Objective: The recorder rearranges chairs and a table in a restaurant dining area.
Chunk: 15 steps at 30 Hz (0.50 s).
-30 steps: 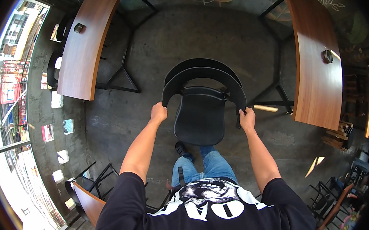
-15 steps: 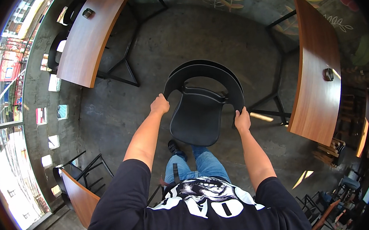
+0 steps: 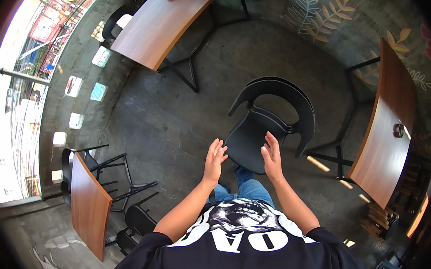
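Note:
A black armchair (image 3: 255, 136) with a curved backrest stands on the dark floor just in front of my legs, its back turned away from me. My left hand (image 3: 214, 160) is raised near the front left edge of the seat, fingers apart and holding nothing. Over the right part of the seat is my right hand (image 3: 272, 154), also open and bare, fingers upright. Neither hand is on the chair's armrests. Whether the right fingers touch the seat I cannot tell; they seem to hover above it.
Wooden tables with black metal legs stand at the far left (image 3: 163, 23), the right (image 3: 388, 132) and the near left (image 3: 88, 208). A black chair (image 3: 136, 222) is beside the near left table. Stacked wooden pieces (image 3: 379, 221) lie at lower right. A wall with square openings runs along the left.
Both hands have let go of the chair's armrests and drawn back toward my body, opening. My view has turned, so the room's tables appear shifted and rotated.

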Motion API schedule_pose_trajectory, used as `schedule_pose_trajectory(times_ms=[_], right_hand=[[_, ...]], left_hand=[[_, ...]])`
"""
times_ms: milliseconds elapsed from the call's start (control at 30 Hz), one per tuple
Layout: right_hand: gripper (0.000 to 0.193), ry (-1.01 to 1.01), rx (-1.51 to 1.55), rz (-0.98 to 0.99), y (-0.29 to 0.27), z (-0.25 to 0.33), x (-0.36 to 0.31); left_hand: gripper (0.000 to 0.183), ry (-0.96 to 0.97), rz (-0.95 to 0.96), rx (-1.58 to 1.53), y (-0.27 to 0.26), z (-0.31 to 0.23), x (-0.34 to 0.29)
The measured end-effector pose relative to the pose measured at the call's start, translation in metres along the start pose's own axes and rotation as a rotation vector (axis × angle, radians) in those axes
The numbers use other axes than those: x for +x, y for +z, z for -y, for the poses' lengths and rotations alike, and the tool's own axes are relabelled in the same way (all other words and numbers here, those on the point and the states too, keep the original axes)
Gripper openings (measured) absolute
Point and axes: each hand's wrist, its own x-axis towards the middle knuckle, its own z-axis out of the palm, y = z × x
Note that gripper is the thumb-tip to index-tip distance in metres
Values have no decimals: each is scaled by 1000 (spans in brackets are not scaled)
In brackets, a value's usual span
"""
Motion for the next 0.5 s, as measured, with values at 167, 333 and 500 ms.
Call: schedule_pose_trajectory(times_ms=[167, 333, 500], right_hand=[[66, -104, 165, 392, 96, 68, -29], [85, -187, 233, 720, 177, 113, -87], [85, -181, 214, 966, 266, 110, -148]], left_hand=[[73, 456, -89, -86, -58, -81, -85], [71, 851, -340, -126, -122, -120, -197], [70, 841, -532, -158, -187, -90, -273]])
